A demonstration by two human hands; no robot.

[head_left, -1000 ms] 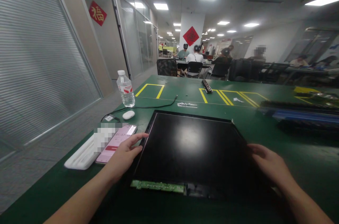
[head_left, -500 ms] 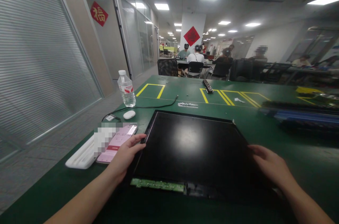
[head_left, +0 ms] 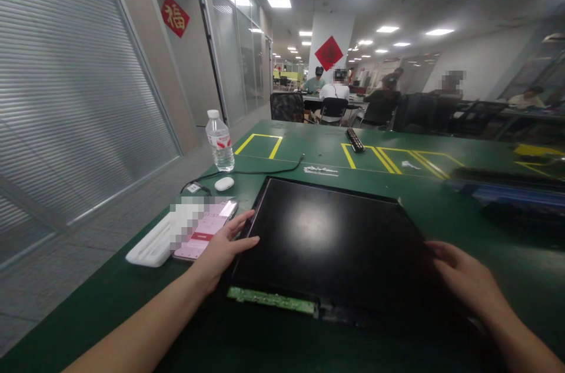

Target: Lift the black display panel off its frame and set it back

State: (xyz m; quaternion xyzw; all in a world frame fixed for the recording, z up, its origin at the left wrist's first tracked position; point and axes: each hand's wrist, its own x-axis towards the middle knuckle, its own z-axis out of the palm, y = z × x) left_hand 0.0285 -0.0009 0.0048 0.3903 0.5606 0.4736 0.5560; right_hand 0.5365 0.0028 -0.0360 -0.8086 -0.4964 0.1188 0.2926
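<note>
A black display panel [head_left: 335, 243] lies face up on the green table in front of me, a blurred light reflected in its screen. Along its near edge a strip of green circuit board [head_left: 271, 300] is exposed. My left hand [head_left: 225, 249] grips the panel's left side, thumb over the screen's border and fingers along the edge. At the right side, my right hand [head_left: 459, 270] is closed around the edge, its fingertips partly hidden in dark shadow. Just left of my left hand are a pink-screened phone [head_left: 207, 235] and a white oblong object [head_left: 152, 243], both partly pixelated.
Behind the phone sit a white earbud case [head_left: 224, 184], a black cable [head_left: 265, 172] and a water bottle [head_left: 220, 146]. A dark ridged strip [head_left: 354, 140] lies by yellow tape [head_left: 388, 160]. Blurred blue and black items [head_left: 507, 196] are at right. People sit farther back.
The view has shifted slightly, so most things appear a little further right and higher. My left thumb reaches further over the screen's border, spread wider from the fingers. Both hands stay on the panel.
</note>
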